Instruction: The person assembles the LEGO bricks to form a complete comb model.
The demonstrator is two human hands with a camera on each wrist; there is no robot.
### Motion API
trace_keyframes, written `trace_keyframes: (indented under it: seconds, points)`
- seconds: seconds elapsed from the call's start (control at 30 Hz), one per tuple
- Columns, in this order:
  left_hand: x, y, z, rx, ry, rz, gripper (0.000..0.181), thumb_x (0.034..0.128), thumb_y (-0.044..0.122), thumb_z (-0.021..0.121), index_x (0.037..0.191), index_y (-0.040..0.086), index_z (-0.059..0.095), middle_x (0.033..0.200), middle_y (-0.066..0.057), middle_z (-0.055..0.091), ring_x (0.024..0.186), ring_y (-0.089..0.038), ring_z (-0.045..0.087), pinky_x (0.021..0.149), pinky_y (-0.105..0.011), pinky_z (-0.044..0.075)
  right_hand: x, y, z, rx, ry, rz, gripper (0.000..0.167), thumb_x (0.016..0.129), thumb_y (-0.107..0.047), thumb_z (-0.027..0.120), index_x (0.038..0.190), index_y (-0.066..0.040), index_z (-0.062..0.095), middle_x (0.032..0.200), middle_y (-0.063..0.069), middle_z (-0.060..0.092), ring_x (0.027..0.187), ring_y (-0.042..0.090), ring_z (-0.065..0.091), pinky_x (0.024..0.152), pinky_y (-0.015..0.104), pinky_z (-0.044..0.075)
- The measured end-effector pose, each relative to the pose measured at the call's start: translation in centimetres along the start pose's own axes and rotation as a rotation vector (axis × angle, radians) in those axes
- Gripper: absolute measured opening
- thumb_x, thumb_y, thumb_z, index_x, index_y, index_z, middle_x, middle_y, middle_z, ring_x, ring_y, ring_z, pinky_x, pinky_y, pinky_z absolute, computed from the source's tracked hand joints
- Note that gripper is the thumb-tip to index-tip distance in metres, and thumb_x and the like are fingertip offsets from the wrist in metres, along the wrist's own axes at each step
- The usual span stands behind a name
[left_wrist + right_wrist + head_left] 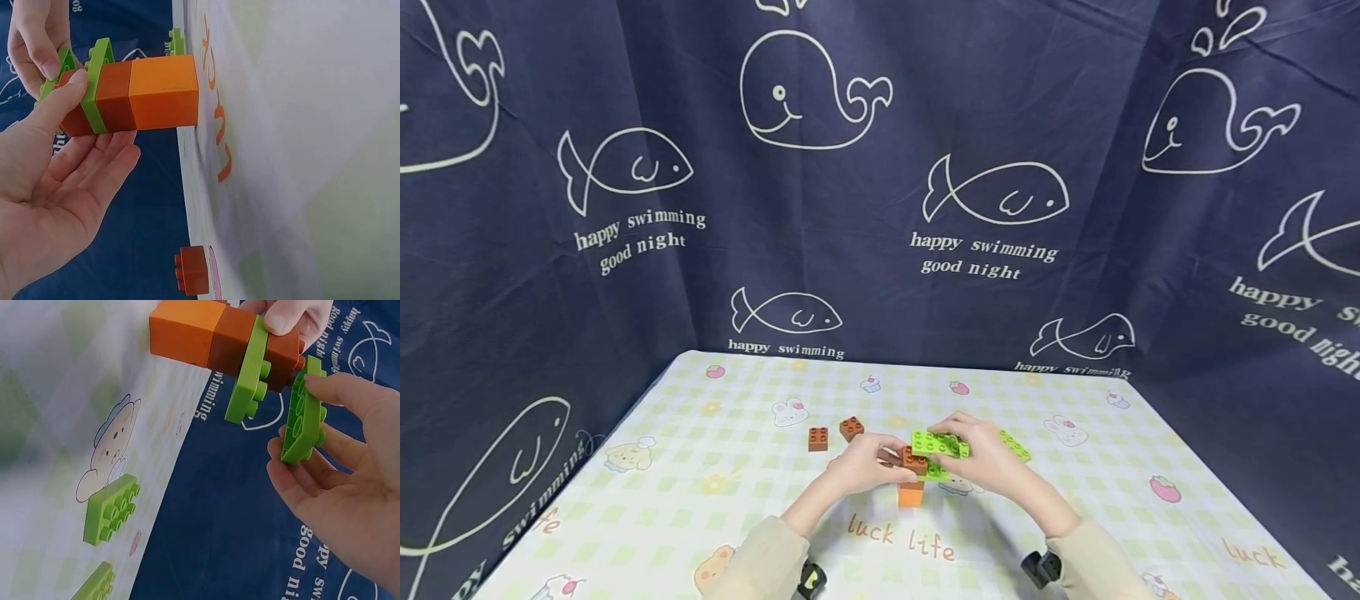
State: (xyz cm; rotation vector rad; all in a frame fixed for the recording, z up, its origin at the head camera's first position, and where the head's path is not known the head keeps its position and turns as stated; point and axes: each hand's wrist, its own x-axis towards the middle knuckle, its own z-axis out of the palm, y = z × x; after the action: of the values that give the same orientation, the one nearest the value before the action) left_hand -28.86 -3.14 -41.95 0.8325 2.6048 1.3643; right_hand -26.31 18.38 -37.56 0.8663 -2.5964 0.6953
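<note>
Here, in the head view, the left hand [865,463] is gripping a block tower [911,493] on the table [685,525], the right hand [983,452] pinching a green plate [932,444] above. In the left wrist view, the thumb [62,95] is pressing a brown block [78,121]. In the right wrist view, the plate, probably light and stiff, is suiting an edge hold.

Desk [662,500] was bright, evenly lit; soft shadow [1000,525] fell below the hands [859,463]. Wrist views looked dimmer, desk surface greyer.
</note>
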Motion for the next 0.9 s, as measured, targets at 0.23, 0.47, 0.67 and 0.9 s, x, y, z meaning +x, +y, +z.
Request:
trace_keyframes:
  seconds: [0.23,0.47,0.67,0.9]
  points:
    - [0.13,-0.16,0.08,-0.002,-0.007,0.031,0.029,0.0770,0.033,0.076,0.098,0.015,0.068,0.100,0.000,0.069,0.089,-0.012,0.067,0.075,-0.019,0.053,0.07,-0.04,0.31,-0.005,-0.022,-0.011,0.031,0.081,-0.020,0.072,0.109,-0.008,0.067,0.099,-0.002,0.065,0.090,0.017,0.063,0.079,0.033,0.053]
    - [0.15,-0.21,0.05,0.001,-0.008,0.025,0.030,0.0765,0.034,0.077,0.099,0.015,0.068,0.098,0.002,0.069,0.088,-0.011,0.067,0.074,-0.019,0.053,-0.02,-0.39,0.09,0.037,-0.069,-0.002,0.030,0.083,-0.020,0.070,0.110,-0.007,0.066,0.102,0.000,0.064,0.093,0.019,0.062,0.081,0.035,0.053]
    - [0.15,-0.27,0.08,-0.004,-0.012,0.029,0.026,0.0770,0.034,0.076,0.095,0.017,0.069,0.096,0.003,0.069,0.088,-0.011,0.067,0.074,-0.019,0.052,-0.02,-0.51,0.04,0.064,-0.085,0.009,0.031,0.084,-0.021,0.070,0.112,-0.008,0.067,0.103,0.000,0.064,0.094,0.018,0.061,0.079,0.032,0.053]
    - [0.18,-0.31,0.01,0.003,-0.013,0.029,0.025,0.0777,0.035,0.075,0.094,0.017,0.068,0.097,0.003,0.068,0.091,-0.014,0.067,0.074,-0.019,0.052,-0.04,-0.63,0.19,0.079,-0.096,0.018,0.033,0.082,-0.020,0.071,0.112,-0.008,0.067,0.102,-0.002,0.063,0.086,0.011,0.059,0.071,0.024,0.051]
